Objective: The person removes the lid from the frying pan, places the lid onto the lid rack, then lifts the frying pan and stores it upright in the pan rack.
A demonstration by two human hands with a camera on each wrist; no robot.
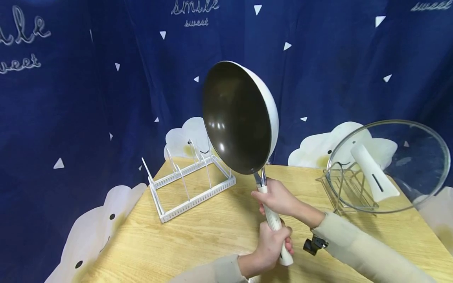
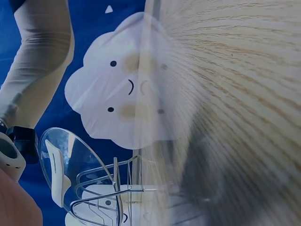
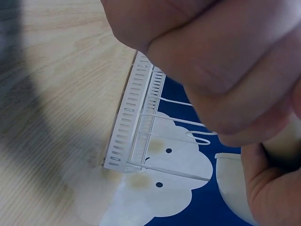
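Fingers of both hands grip one wok handle; two racks, one lid nearby

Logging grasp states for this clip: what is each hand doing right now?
Left hand: fingers curled round the wok handle, lower end.
Right hand: grips the same handle, nearer the wok.
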